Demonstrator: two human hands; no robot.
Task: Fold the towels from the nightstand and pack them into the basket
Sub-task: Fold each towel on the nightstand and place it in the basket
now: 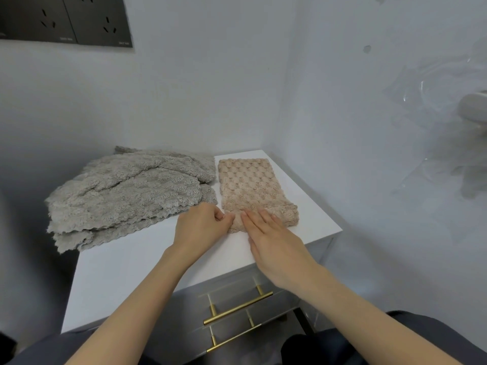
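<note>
Left hand point(203, 226) is pinched on near corner of beige towel point(247, 185), right hand point(274, 243) pressed flat on it, fingers straight. Towel is laid on surface point(131, 272); edges should be squared b4 next fold.

Bedroom corner: white nightstand point(147, 262), wall sockets point(66, 19)

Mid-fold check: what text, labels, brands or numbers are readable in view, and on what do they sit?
Socket panels: small pale print along the lower edge, too blurred to read.
Beige towel: no tag or label shows.
Grey towels: no tag or label shows.
Nightstand: no writing or number shows.
So there is no readable text in this view.
</note>
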